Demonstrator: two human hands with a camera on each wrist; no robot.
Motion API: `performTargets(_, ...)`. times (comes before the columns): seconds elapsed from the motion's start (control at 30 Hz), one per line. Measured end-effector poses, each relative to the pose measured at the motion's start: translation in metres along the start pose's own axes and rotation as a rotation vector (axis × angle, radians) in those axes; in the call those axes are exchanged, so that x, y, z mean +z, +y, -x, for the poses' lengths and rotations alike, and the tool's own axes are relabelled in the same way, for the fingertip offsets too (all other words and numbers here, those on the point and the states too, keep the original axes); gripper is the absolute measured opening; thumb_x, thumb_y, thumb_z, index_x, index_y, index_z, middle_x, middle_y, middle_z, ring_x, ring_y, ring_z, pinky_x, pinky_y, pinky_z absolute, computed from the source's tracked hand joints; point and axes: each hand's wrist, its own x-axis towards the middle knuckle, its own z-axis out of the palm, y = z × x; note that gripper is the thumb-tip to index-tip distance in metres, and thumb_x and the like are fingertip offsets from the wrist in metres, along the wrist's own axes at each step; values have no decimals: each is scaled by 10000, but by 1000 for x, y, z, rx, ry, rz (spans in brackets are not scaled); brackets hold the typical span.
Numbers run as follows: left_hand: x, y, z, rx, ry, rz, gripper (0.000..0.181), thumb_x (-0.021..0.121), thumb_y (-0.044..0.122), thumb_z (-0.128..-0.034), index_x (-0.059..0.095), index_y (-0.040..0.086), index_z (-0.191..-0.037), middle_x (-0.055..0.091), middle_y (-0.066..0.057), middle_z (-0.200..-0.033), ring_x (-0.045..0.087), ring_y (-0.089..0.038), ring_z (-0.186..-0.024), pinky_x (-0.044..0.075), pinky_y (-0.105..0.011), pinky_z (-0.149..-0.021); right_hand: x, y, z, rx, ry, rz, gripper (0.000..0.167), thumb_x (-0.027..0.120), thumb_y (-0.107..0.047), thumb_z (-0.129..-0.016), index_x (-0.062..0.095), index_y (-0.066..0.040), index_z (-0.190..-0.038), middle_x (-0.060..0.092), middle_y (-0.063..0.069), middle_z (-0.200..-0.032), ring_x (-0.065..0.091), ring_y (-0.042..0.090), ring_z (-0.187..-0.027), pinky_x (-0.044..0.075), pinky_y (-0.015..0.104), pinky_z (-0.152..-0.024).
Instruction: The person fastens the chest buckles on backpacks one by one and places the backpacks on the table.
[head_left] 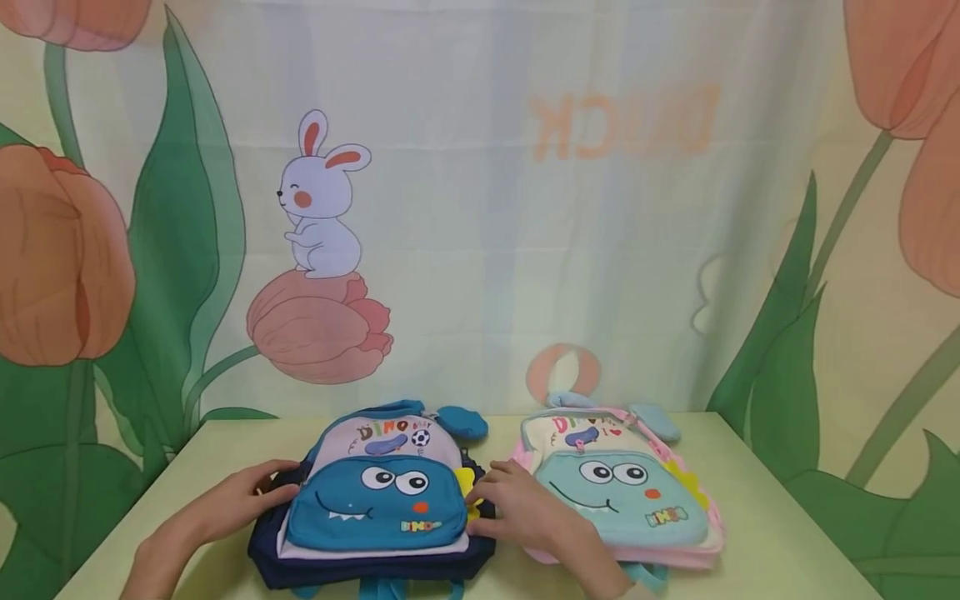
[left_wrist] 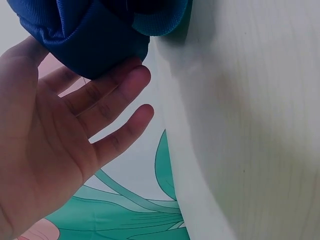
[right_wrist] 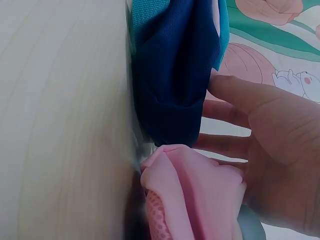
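Observation:
A blue backpack [head_left: 378,504] with a dinosaur face lies on the table, between two hands. The left hand [head_left: 236,500] touches its left side; in the left wrist view the slightly bent, spread fingers [left_wrist: 112,102] rest against the dark blue fabric [left_wrist: 95,45]. On the opposite side, the right hand [head_left: 528,508] lies by the yellow spikes [head_left: 467,483]. In the right wrist view its thumb and fingers reach along the navy side panel [right_wrist: 170,110], without closing round it. Fingertips of both hands are partly hidden behind the fabric.
A mint and pink dinosaur backpack [head_left: 626,496] lies close on the right, its pink side [right_wrist: 200,185] right below the right hand. The pale table [head_left: 780,533] ends at a curtain [head_left: 465,208] printed with tulips and a rabbit.

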Motion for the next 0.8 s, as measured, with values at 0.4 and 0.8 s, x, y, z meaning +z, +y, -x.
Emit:
performTargets(0.4,-1,3,1,53,46,20,638,584,466,-966,499,37,-1429,624,-94,-1182,547,-199,-929,470,-330,-719,3,-4,-2,71,-36,-24,340,701,-505,-878,720,-300,-1148,663,-58,-1247,416,287,-1397,376,518,-1124)
performTargets(0.8,-10,27,13,105,129,25,584,572,492,-970,545,100,-1401,610,-134,-1301,575,-185,-957,492,-324,-757,6,-2,-3,71,-35,-23,345,702,-526,-868,706,-312,-1139,651,-49,-1227,501,215,-1245,425,460,-1086)
